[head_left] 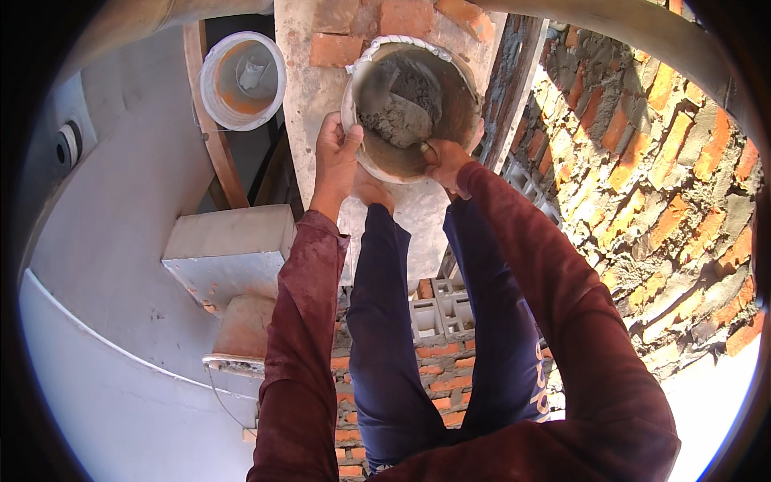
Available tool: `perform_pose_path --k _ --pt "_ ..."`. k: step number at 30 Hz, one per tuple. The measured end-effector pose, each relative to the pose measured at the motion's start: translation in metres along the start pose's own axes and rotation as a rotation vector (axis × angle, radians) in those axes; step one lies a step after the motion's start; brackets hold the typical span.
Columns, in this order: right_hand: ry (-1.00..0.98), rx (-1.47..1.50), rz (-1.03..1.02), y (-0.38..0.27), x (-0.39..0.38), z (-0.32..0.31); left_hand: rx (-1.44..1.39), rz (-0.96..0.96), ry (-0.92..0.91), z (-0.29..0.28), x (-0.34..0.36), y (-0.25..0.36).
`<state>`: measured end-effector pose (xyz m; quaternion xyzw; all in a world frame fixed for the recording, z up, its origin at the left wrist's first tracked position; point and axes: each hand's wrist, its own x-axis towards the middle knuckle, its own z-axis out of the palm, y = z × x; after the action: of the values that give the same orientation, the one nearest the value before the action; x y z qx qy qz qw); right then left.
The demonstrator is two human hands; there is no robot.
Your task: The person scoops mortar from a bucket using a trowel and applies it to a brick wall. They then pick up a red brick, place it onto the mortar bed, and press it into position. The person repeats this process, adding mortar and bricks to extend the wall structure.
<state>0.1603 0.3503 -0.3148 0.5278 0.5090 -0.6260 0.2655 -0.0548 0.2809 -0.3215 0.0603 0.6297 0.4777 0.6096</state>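
A round mortar bucket (353, 108) with a whitish wrapping along its far rim stands on a pale plank in front of me. Wet grey mortar (401, 120) lies heaped inside, more of it toward the far left. My left hand (337, 153) is closed on the bucket's left rim, thumb on top and fingers around the outside. At the near right rim my right hand (446, 165) is closed, its thumb and bent fingers reaching over the edge. Whether a small tool is also in those fingers is too unclear to tell.
Loose orange bricks (336, 50) lie along the plank's (309, 120) far end. A white bucket (210, 88) with a clear container inside stands at the left. A brick wall (642, 177) rises on the right. Below are hollow blocks (440, 316) and brickwork; my bare foot (374, 193) rests on the plank.
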Motion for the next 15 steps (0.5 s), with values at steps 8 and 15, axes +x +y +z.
perform_pose_path --k 8,15 --pt "-0.103 0.253 -0.039 0.026 -0.029 -0.014 0.035 -0.102 0.027 0.0 -0.012 0.005" --pt "-0.103 0.164 -0.051 -0.026 -0.153 -0.039 0.209 -0.256 0.265 -0.039 -0.058 0.067"
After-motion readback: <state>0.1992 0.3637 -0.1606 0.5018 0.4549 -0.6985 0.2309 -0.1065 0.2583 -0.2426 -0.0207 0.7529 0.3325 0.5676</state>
